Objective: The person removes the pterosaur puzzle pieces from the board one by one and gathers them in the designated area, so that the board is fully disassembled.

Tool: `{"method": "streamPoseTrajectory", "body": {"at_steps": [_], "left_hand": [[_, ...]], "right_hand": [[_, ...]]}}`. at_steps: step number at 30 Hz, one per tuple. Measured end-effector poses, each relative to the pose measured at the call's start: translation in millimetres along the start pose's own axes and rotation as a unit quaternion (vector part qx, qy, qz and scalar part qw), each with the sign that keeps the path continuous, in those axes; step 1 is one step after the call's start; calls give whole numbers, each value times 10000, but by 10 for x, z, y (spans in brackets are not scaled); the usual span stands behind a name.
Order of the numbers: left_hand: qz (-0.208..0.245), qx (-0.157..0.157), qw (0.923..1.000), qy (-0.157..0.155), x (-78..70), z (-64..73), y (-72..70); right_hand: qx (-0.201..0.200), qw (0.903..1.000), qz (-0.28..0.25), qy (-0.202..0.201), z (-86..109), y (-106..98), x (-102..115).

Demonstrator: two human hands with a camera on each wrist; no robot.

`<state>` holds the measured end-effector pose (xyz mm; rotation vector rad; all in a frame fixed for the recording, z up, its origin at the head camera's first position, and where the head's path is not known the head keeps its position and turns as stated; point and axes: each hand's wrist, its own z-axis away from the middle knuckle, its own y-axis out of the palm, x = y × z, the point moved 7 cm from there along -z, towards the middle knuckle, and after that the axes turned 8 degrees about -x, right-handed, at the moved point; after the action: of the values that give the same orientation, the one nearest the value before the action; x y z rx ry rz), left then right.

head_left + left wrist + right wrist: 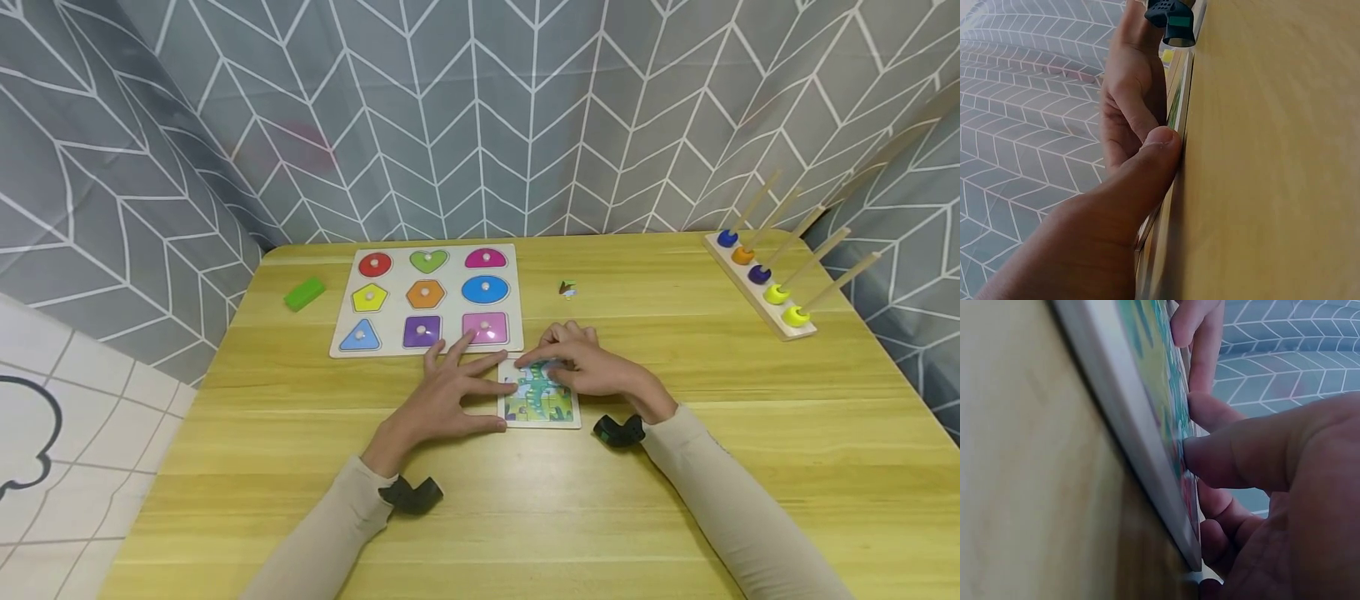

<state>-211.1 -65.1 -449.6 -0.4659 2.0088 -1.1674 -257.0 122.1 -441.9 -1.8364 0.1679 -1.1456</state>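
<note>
evidently, on the bench [570,517], just below the frame's middle, the left hand [450,396] spreads its grip, fingers nearly straight and holding nothing, while the right hand [592,367] sets a parted thumb and forefinger on the jigsaw [536,404] between them, though i cannot tell whether that grip pinches a piece. the jigsaw looks mostly assembled, its upper right hidden; what seems left is the small loose stuff [567,288] lying just right of the frame's centre.
</note>
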Motion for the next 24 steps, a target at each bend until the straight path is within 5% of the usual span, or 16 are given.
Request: {"method": "streamPoseTrajectory", "body": {"at_steps": [24], "left_hand": [[-24, -23, 10000, -29, 10, 3, 8]], "right_hand": [[-311, 9990, -308, -40, 44, -37, 31]]}}
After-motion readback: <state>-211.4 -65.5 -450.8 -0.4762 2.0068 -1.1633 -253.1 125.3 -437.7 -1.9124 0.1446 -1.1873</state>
